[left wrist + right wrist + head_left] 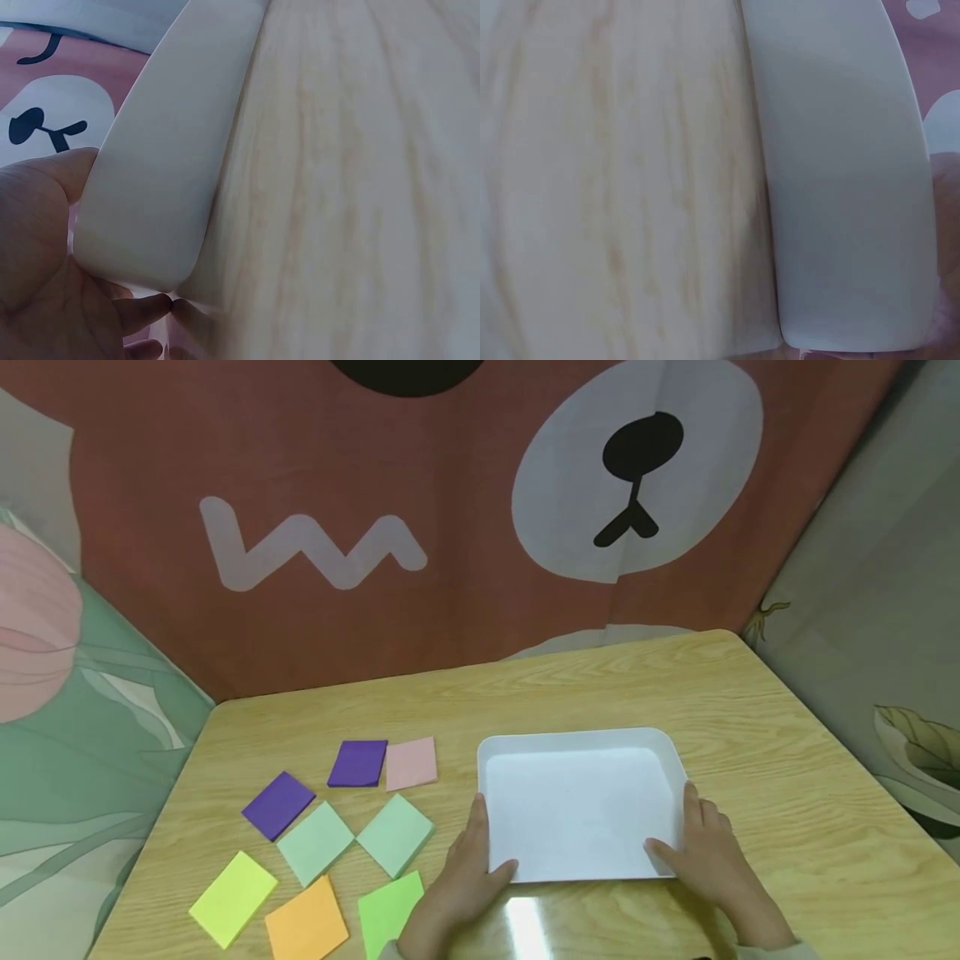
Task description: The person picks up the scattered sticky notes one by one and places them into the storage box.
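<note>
**White tray held at both near corners**

Both near corners of the white tray (577, 739) are gripped, one by each hand. At the left corner, the left hand (467, 868) is wrapped around the rim: the thumb is hooked over the near edge onto the tray floor, and the fingers are laid along the outer side wall. At the right corner, the right hand (708, 852) is set the same way, with the thumb inside the tray and the fingers up along the right wall. In the left wrist view, the tray's outer wall (161, 172) is seen pressed against the palm, with fingertips curled beneath its lower edge. The tray is seen resting flat on the wooden table (787, 752), directly ahead of the person.

Beside the left hand, on its outer side, coloured paper cards are spread on the table. Nearest the wrist lies a bright green card (388, 912), and just past it an orange card (306, 925) and a yellow card (233, 897). Farther from the grip are found two pale green cards (395, 833), two purple cards (358, 763) and a pink card (411, 763).
</note>
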A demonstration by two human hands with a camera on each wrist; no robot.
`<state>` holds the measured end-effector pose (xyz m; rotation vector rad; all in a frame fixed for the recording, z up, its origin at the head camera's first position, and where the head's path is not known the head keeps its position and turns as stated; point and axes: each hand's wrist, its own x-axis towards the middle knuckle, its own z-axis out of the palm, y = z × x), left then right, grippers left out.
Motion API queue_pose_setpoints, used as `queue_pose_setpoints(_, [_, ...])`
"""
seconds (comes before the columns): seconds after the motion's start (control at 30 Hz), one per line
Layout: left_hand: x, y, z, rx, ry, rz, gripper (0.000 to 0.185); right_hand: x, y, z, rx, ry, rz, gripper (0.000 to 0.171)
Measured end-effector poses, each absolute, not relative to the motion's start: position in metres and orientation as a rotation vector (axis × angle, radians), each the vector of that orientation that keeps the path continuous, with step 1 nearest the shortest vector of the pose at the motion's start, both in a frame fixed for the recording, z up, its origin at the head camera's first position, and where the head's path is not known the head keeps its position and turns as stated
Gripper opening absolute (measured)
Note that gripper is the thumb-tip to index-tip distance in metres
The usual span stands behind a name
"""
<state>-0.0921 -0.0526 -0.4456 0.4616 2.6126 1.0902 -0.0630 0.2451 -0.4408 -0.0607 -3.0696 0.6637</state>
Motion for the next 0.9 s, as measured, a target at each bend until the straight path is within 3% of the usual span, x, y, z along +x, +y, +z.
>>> queue_pose_setpoints(0.9, [-0.0836, -0.0592, -0.445, 0.413, 2.636, 1.087, 0.089, -0.0646, 0.2386, -0.4434, -0.016, -3.026, 0.671, 0.094])
